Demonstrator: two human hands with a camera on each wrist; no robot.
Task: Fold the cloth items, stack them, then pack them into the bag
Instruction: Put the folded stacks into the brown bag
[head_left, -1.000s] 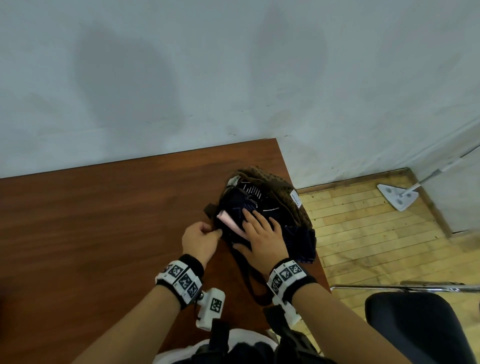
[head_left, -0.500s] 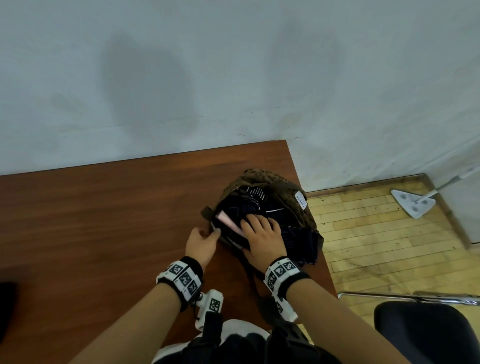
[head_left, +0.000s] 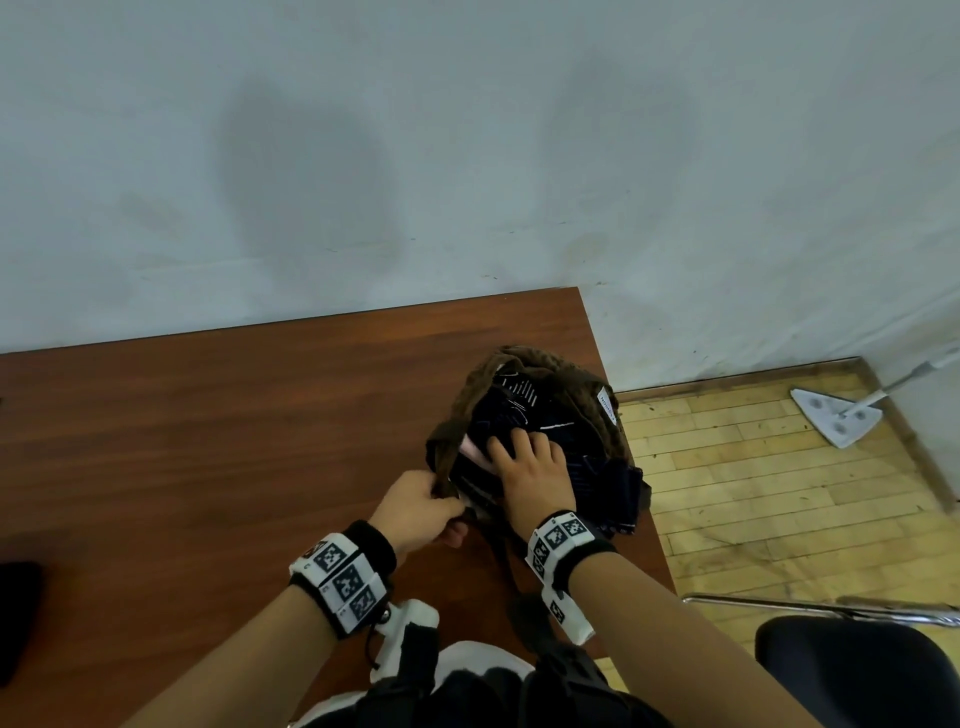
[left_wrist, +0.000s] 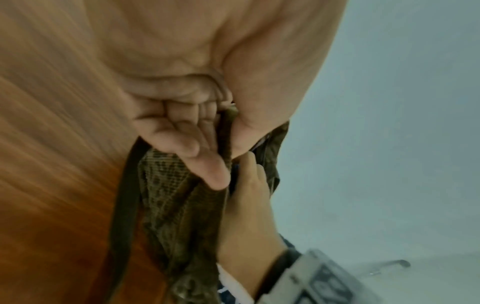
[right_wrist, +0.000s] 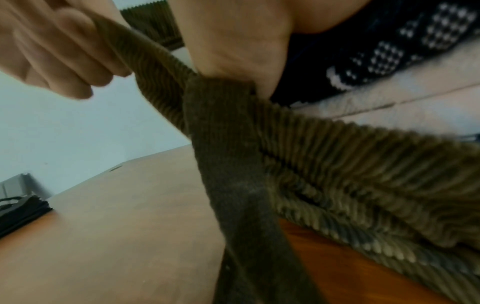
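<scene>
The left hand (head_left: 415, 506) pinches the near-left rim of the bag (head_left: 587, 395) between thumb and curled fingers (left_wrist: 205, 164), holding the brown corduroy edge taut. The right hand (head_left: 530, 470) lies palm-down on the folded cloth items (head_left: 597, 462), fingers straight and slightly spread, reaching into the bag's mouth and pressing the dark patterned stack; it curls round nothing. A pale pink layer shows just left of the right fingertips. Part of the dark cloth spills past the bag's near-right side, at the table edge. A dark strap (right_wrist: 233, 164) runs from the pinched rim toward the person. The bag lies on the wooden table (head_left: 234, 441), at its far-right corner, near the wall (head_left: 467, 156). A black object (head_left: 18, 618) sits at the table's left edge, well apart from the bag. On the wooden floor to the right stand a white flat mop (head_left: 836, 418) and a black chair (head_left: 857, 670).
</scene>
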